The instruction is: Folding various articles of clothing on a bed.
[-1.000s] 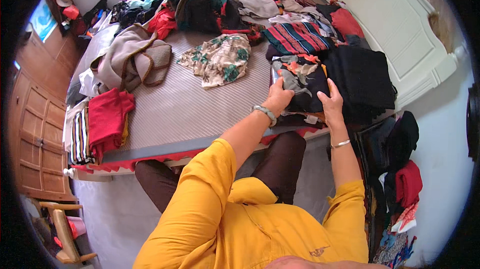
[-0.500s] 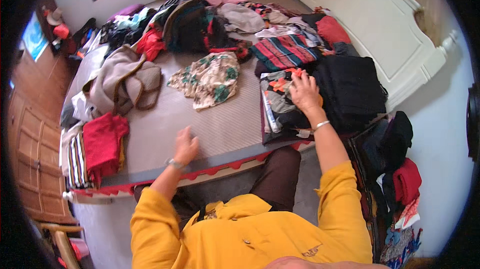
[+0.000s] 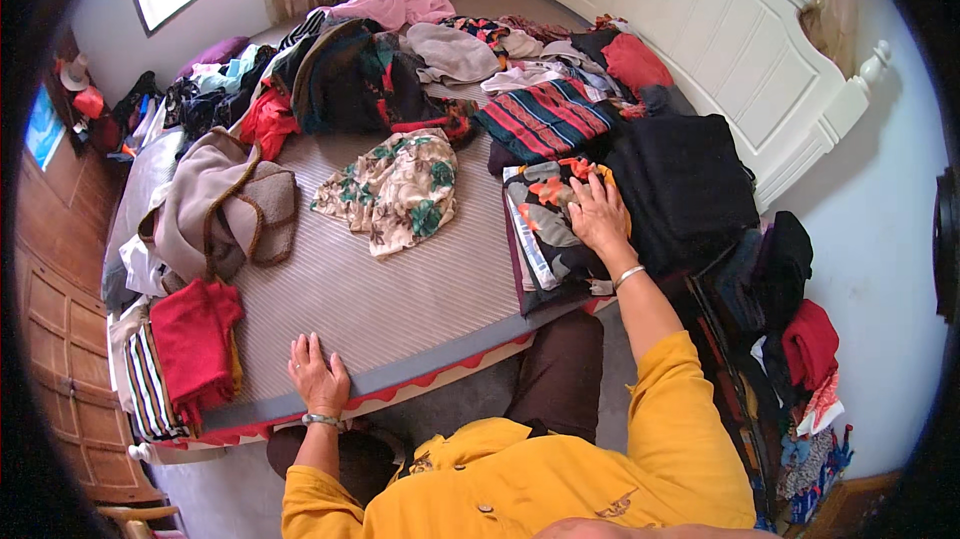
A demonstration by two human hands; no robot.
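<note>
My right hand (image 3: 599, 215) lies spread on top of a folded floral garment (image 3: 549, 209) in black, grey and orange, which sits on a stack of folded clothes at the bed's near right. Nothing is gripped in it. Flat on the bed's near edge rests my left hand (image 3: 319, 376), fingers apart and holding nothing. Between the hands and farther in, a crumpled cream garment with green flowers (image 3: 395, 189) lies on the striped mattress (image 3: 370, 289). Right of the floral stack is a large folded black cloth (image 3: 685, 184).
A red folded garment (image 3: 197, 335) and a striped one (image 3: 152, 386) lie at the left edge. Behind them is a taupe fleece piece (image 3: 222, 201). Mixed clothes heap along the far side, near the white headboard (image 3: 700, 49). More clothes (image 3: 808, 344) are piled beside the bed at right.
My left hand has come down and left onto the mattress edge. My right hand has flattened on the floral garment, which now lies smoother. The whole view has shifted slightly.
</note>
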